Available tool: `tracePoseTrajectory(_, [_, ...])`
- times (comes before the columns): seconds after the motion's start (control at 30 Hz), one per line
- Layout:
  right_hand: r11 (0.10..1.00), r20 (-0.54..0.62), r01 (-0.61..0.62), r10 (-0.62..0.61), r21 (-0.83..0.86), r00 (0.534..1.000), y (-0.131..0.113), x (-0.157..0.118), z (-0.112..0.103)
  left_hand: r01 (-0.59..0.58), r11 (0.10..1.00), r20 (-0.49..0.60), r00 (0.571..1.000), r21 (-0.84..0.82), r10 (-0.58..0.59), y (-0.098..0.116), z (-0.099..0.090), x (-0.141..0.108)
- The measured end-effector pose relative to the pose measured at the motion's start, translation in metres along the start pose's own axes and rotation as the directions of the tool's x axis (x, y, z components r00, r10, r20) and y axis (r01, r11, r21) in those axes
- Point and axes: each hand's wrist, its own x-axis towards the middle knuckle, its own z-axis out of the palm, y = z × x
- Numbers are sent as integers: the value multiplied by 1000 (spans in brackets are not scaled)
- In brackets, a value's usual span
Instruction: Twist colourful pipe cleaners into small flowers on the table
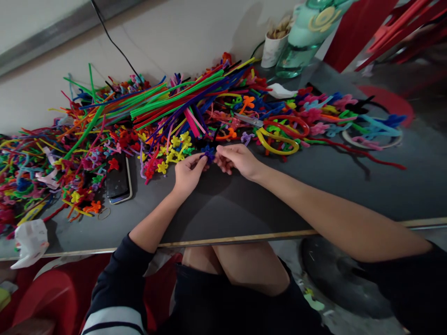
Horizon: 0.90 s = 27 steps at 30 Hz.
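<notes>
A small dark-blue pipe-cleaner flower (pixel 208 152) is held between my two hands over the table's middle. My left hand (pixel 189 173) pinches its left side with thumb and forefinger. From the right, my right hand (pixel 238 160) closes thumb and fingers at the flower's edge, the fingertips partly hidden. Yellow pipe-cleaner flowers (pixel 179 147) lie just beyond my left hand. Scissors with red and yellow handles (pixel 277 142) rest past my right hand, blades pointing left. Behind the hands, long straight pipe cleaners (pixel 178 102) lie in a bundle on a colourful heap.
A phone (pixel 118 181) lies left of my hands with a red flower on it. At the back right stand a green water bottle (pixel 296 51) and a paper cup (pixel 274 49). Crumpled white tissue (pixel 31 239) sits at the front left edge. Headbands (pixel 372 139) with flowers lie right.
</notes>
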Motion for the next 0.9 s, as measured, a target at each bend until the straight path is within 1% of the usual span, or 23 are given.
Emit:
tracePoseTrajectory(0.1, [999,-28,-38,39,22,999,1,1,-1,90,983,-5,996,-162,-92,-3,-2,3])
tracePoseTrajectory(0.2, [998,-18,-62,62,1,998,2,2,-1,160,943,43,987,-291,-154,-2,-6,4])
tracePoseTrajectory(0.27, [998,-10,-65,65,-12,998,2,2,-1,196,926,55,981,-323,-188,3,-9,4])
tracePoseTrajectory(0.37, [998,-11,-60,60,-19,998,1,2,0,238,914,54,971,-327,-233,10,-11,3])
tracePoseTrajectory(0.5, [998,-19,-51,50,-33,999,0,1,1,247,901,74,969,-356,-236,17,-11,2])
tracePoseTrajectory(0.63, [997,-15,-55,54,-47,998,-1,1,2,257,901,103,966,-349,-236,18,-10,2])
tracePoseTrajectory(0.8, [995,-1,-55,56,-81,998,1,1,2,213,929,146,974,-302,-175,15,-10,2])
tracePoseTrajectory(0.9, [994,4,-51,52,-100,999,4,2,1,257,887,173,963,-384,-204,15,-10,2])
